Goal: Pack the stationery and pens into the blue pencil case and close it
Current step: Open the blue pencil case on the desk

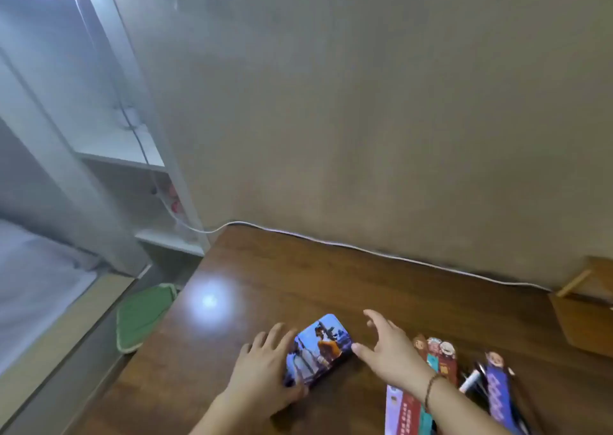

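On pencil case (pixel 318 348): left hand (pixel 265 365) spread

Wooden table (pixel 298 278), pencil case (pixel 318 348), bookmarks (pixel 438 355), pens (pixel 472 380)

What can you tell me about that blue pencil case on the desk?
The blue pencil case is a rounded rectangular box with a printed cartoon scene on its lid. It lies flat and closed on the brown wooden desk, angled diagonally. The left hand rests on its near left end; the right hand's thumb touches its right edge.
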A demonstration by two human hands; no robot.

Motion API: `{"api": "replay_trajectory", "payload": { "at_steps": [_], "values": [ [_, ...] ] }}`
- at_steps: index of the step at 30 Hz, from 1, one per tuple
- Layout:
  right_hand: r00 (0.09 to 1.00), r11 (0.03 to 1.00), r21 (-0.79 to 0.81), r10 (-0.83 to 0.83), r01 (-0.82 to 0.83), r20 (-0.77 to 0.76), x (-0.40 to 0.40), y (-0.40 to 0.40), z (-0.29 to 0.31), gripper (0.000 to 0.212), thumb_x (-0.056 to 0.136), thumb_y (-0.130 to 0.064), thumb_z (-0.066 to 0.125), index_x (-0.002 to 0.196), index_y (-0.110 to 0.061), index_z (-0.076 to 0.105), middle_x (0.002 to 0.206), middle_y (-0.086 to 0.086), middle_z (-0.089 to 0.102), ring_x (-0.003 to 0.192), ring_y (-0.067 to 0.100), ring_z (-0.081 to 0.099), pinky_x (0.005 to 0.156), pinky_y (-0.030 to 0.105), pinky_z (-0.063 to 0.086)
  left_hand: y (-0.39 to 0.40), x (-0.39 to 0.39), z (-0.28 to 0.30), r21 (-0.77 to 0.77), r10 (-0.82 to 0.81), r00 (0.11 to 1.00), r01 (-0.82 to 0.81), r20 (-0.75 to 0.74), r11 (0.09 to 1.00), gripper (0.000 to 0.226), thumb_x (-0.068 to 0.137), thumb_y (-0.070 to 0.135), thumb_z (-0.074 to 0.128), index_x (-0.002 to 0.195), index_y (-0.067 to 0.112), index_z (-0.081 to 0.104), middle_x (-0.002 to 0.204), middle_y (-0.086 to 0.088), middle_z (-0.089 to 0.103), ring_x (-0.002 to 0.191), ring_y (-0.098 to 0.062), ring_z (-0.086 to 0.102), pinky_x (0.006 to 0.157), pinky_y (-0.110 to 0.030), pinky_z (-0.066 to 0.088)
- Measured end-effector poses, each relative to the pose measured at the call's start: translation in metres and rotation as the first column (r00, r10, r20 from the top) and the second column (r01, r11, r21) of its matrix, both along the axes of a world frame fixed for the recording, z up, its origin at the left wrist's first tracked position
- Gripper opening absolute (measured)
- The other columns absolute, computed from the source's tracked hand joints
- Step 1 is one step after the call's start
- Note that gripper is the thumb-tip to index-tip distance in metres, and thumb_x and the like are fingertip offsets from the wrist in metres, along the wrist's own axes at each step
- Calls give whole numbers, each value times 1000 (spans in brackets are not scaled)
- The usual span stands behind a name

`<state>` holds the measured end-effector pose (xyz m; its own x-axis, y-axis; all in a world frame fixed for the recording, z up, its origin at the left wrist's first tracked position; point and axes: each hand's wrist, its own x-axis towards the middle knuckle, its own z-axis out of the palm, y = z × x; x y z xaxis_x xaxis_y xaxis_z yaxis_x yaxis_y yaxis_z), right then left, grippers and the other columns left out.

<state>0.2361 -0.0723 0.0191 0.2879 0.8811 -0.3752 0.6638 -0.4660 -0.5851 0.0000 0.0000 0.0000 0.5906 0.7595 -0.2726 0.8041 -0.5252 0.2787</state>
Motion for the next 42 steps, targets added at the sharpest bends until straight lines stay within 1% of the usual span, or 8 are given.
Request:
{"api": "replay_trajectory", "payload": {
  "at_steps": [11,15,19,21,25,30,34,42],
  "values": [
    [937,960,-103,-278,261,-210,-30,14,-68,60,83,-2,61,138,-18,45,127,0,58,113,15,54,92,24,40,14,-35,-68,-21,-66,997,67,28,998,110,56,66,60,151,37,13,150,5,29,135,-22,33,105,-36,31],
    [934,952,-102,-304,289,-190,-23,8,-74,54,81,4,52,130,-20,53,117,-3,64,103,13,60,91,27,46,38,-53,-57,-377,124,956,-15,266,926,107,59,54,72,150,42,17,138,16,40,127,-2,38,110,-26,30],
    [927,949,-91,-316,303,-202,-19,6,-79,33,87,-1,55,109,-23,63,103,-5,69,97,11,63,83,23,48,65,-58,-54,-616,470,751,-107,464,780,39,82,35,74,118,36,60,111,15,71,107,-3,64,94,-20,50],
    [931,950,-56,-312,307,-188,-20,8,-80,22,90,-9,59,103,-24,66,97,-7,70,92,9,64,78,21,49,77,-52,-55,-605,575,665,-227,476,763,14,90,27,68,102,35,66,99,7,74,96,-12,69,82,-33,59],
    [939,943,-20,-333,332,-92,-20,18,-82,5,88,-19,66,92,-20,68,82,-4,69,78,11,64,67,24,51,99,-38,-71,-515,614,655,-377,440,770,38,86,8,66,115,31,57,109,2,67,94,-16,67,78,-44,60],
    [934,935,29,-355,354,44,-25,30,-79,7,87,-16,68,81,-17,65,62,-1,64,62,13,61,55,23,48,98,-15,-75,-431,648,572,-484,502,761,57,83,1,66,134,20,50,107,4,65,90,-9,64,79,-22,50],
    [926,936,24,-352,352,135,-27,33,-77,6,89,-17,64,83,-19,67,65,-3,67,62,10,63,58,29,56,80,-16,-71,-310,520,635,-420,571,853,45,83,10,71,120,30,55,103,26,55,92,6,55,78,-10,44],
    [930,957,-14,-278,290,242,-31,34,-71,11,92,-21,59,85,-18,66,72,-2,67,65,10,62,57,30,57,55,-32,-83,-148,460,721,-455,518,878,22,80,5,73,99,16,71,72,3,60,67,-13,58,64,-23,47]
  ]
}}
